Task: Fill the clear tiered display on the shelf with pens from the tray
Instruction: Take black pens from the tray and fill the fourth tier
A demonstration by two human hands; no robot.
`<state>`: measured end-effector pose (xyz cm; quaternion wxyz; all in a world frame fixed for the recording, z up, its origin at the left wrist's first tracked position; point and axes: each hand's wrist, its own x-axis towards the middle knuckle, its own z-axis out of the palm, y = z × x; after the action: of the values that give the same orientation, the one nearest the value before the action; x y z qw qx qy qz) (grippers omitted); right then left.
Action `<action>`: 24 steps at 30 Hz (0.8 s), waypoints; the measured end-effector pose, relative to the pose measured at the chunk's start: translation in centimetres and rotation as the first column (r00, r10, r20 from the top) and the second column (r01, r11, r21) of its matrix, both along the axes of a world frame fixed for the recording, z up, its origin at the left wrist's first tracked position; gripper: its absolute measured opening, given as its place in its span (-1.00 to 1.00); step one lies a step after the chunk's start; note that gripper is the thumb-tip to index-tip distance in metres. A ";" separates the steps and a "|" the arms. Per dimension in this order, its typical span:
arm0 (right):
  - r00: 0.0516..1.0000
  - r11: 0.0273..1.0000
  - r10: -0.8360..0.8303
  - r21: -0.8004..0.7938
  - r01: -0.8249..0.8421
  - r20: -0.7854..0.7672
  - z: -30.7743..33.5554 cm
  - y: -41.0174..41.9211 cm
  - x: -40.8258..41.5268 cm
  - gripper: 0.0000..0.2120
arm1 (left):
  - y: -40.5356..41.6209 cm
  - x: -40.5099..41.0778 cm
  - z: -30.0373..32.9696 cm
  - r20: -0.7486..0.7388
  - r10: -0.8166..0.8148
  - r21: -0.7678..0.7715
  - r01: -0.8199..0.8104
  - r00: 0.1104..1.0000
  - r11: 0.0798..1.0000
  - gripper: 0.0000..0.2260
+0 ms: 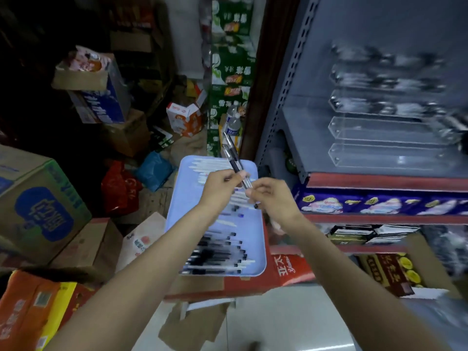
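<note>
Head view: your left hand point(219, 185) and right hand point(268, 196) both pinch small bundle of black pens point(235, 162) above tray point(174, 224), tips toward 12 o'clock. Clear tiered display point(385, 138) sits on shelf point(379, 179) at 2 o'clock; lower tiers look bare, upper tiers blurred. Square pen ends first, then lay them lengthwise in one tier, parallel.

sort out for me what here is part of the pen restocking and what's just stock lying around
Part of the job: held pens, left hand, right hand, tray, clear tiered display.

Lying about: red bag, blue bag, cardboard boxes, water bottle.
</note>
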<state>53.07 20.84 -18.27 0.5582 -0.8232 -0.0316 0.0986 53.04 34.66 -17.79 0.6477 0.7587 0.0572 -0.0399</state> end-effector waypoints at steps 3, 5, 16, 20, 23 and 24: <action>0.996 0.997 -0.061 0.040 0.058 0.063 3.4 -3.2 0.7 -0.87 | -3.3 2.0 2.9 0.070 -0.043 0.021 0.042 0.997 0.999 -0.65; 0.996 0.997 -0.066 0.053 0.063 0.065 5.6 -5.9 1.2 -0.91 | -5.6 3.1 4.8 0.154 -0.079 0.080 0.067 0.985 0.994 -0.65; 0.934 0.910 -0.223 0.404 0.096 0.281 11.7 -24.4 7.5 -0.84 | -20.2 8.1 11.0 0.208 -0.565 0.853 0.134 0.798 0.504 -0.82; 0.937 0.922 -0.171 0.384 0.044 0.304 12.1 -29.9 10.1 -0.84 | -24.6 10.6 11.8 0.177 -0.527 0.872 0.116 0.831 0.476 -0.82; 0.939 0.908 -0.200 0.414 0.070 0.281 12.0 -32.9 12.2 -0.83 | -25.8 12.5 11.7 0.275 -0.397 0.832 -0.009 0.876 0.555 -0.82; 0.931 0.907 -0.230 0.409 0.100 0.283 11.8 -33.8 13.1 -0.82 | -25.9 13.0 11.7 0.319 -0.335 0.804 -0.065 0.887 0.591 -0.82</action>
<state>66.13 -12.93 -6.48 0.7034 -0.7009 -0.0711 -0.0945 66.01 8.76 -6.10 0.2310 0.9567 -0.1378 0.1109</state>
